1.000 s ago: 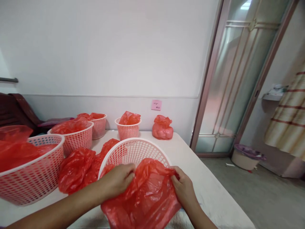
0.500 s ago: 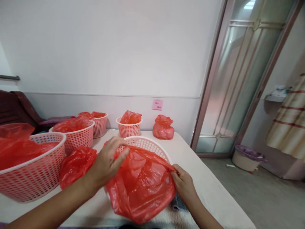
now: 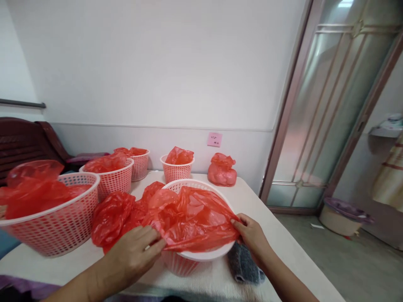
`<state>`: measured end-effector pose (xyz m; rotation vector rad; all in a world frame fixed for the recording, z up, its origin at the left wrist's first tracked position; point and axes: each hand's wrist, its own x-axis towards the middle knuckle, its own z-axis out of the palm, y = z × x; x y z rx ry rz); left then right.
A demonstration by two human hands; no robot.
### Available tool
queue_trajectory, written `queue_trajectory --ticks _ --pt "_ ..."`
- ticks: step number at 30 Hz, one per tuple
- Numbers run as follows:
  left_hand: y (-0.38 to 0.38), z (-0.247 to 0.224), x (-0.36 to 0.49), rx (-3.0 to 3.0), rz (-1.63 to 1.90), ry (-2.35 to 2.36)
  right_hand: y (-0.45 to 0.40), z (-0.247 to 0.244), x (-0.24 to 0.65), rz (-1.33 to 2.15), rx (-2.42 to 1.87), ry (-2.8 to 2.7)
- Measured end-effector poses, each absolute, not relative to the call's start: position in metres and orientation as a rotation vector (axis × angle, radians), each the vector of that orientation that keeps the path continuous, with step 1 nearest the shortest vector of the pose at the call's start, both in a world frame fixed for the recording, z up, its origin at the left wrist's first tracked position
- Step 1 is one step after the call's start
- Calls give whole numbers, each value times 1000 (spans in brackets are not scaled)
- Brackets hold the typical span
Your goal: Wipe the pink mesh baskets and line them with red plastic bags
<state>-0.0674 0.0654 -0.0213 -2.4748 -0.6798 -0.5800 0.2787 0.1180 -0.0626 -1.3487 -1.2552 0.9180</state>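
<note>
A red plastic bag lies spread over the mouth of a white-rimmed basket right in front of me. My left hand pinches the bag's near edge at the left. At the right, my right hand grips the opposite edge, so the plastic is pulled taut between the two. Beside the basket, on its left, sits a crumpled red bag; where it parts from the held bag is hard to make out. A dark grey cloth lies under and beside my right hand.
Several more baskets with red bags stand on the table, including a big one at left and a small one at the back. A filled, gathered red bag sits below a pink note. A bucket stands on the floor.
My left hand has come down and toward me, now closed on the bag's edge. The bag, earlier gaping toward me, now lies flatter across the basket. The camera has turned slightly left.
</note>
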Motion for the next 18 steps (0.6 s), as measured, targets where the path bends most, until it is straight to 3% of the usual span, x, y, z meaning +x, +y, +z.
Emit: queue_trajectory --ticks 8,14,18 --pt "46 -58 -100 -2434 -976 -1496 110 -62 264 992 -1236 -1128" --pt "27 -48 -48 -2443 -929 -1161 101 -53 246 1068 -1125 -1060" --pt "36 -43 -26 -2559 -880 -1343 97 -50 241 1117 -1094 -1047"
